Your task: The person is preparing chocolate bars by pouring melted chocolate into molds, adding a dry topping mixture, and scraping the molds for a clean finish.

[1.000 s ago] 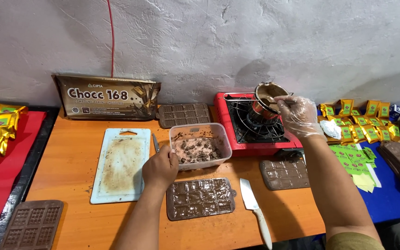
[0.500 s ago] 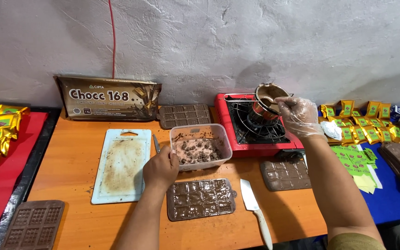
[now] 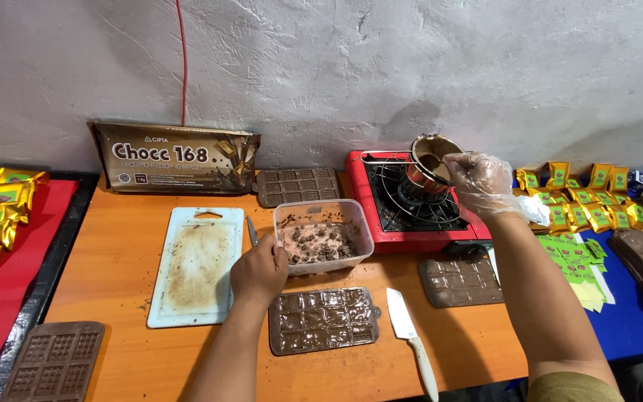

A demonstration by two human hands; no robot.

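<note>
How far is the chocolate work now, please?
Done: the front mould and the right mould look filled. In hand: the gloved right hand tilts a small pot over the stove; the left hand steadies the tub. Left: two moulds look empty.

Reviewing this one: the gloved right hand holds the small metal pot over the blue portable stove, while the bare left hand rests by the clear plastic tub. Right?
Not quite: the portable stove is red, not blue, as the head view shows. The gloved right hand does hold the small metal pot over it, and the bare left hand rests by the clear plastic tub.
</note>
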